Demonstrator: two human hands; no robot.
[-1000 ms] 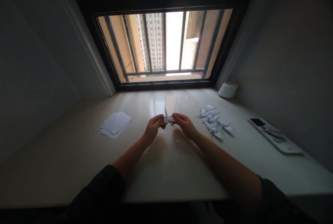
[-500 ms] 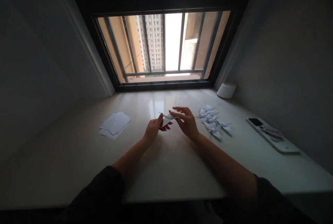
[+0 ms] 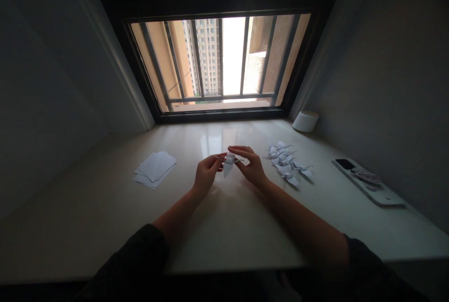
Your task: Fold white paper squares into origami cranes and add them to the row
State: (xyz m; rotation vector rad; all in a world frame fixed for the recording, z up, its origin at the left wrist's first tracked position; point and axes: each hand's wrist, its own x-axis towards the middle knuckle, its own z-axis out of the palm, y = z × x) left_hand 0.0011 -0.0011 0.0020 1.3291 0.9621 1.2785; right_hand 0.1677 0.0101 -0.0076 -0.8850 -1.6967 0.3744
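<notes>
Between my two hands, above the white sill, is a white paper crane point(image 3: 229, 165) with one wing hanging down toward me. My left hand point(image 3: 206, 171) is closed in a pinch on the crane's left end. Curved around its right side, my right hand point(image 3: 251, 166) has its fingers on the crane at the top and right. A thin folded point sticks out to the right under the right fingers. Just right of my right hand lies a cluster of several finished paper cranes point(image 3: 283, 164).
A small stack of white paper squares point(image 3: 156, 167) lies to the left. At the right stand a white rounded device point(image 3: 305, 121) by the window corner and a phone point(image 3: 368, 182) lying along the wall. A barred window point(image 3: 220, 114) rises behind the sill point(image 3: 224, 227).
The crane has turned, so one wing now points down toward me. My left fingers have shifted to its left end, and my right fingers have drawn closer around it.
</notes>
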